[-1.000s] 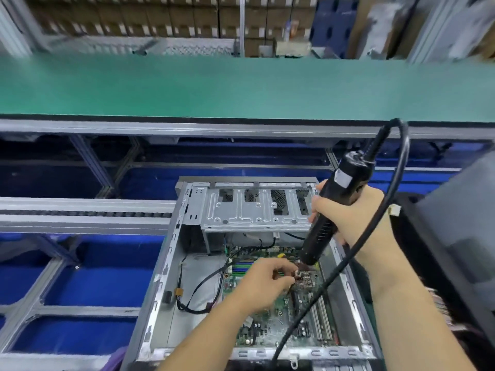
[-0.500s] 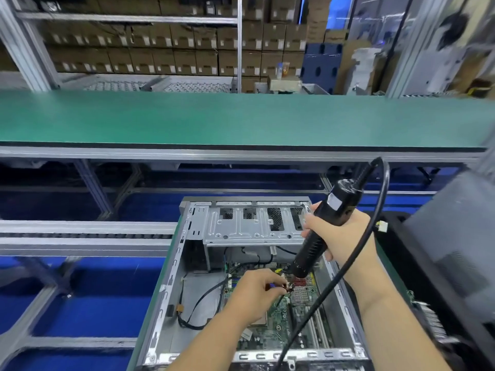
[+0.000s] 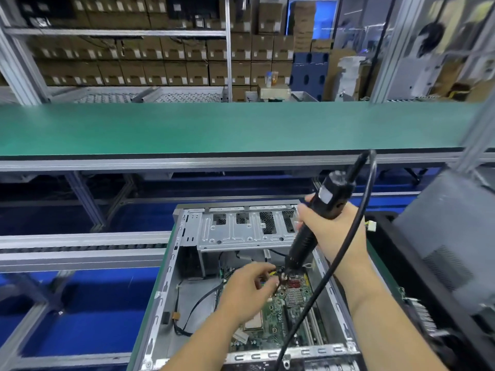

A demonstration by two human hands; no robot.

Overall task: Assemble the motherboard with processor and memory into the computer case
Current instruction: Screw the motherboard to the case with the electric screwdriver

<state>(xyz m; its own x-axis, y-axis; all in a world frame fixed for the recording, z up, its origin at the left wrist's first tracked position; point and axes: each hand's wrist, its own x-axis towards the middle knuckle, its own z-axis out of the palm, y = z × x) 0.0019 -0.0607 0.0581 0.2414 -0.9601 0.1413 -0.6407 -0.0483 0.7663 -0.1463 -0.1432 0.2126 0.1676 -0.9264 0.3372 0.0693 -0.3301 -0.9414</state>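
Observation:
An open grey computer case [image 3: 171,266] lies flat in front of me, with a green motherboard [image 3: 278,314] inside it. The board carries a processor [image 3: 253,321] and memory slots [image 3: 312,328]. My right hand [image 3: 332,231] grips a black electric screwdriver [image 3: 308,236], tilted, with its tip down at the far part of the board. My left hand [image 3: 246,287] reaches into the case and pinches something small at the screwdriver's tip; what it holds is too small to tell. The screwdriver's black cable [image 3: 345,247] loops down over the case.
A metal drive cage [image 3: 241,231] spans the case's far end. Black cables [image 3: 192,311] lie on the case floor at left. A dark grey case panel [image 3: 442,236] leans at right. A green conveyor [image 3: 214,127] runs beyond, with stacked cartons [image 3: 160,62] behind.
The view has tilted upward, so the case sits lower in the picture. Both hands and the screwdriver have shifted slightly toward the case's far end, still together at the board.

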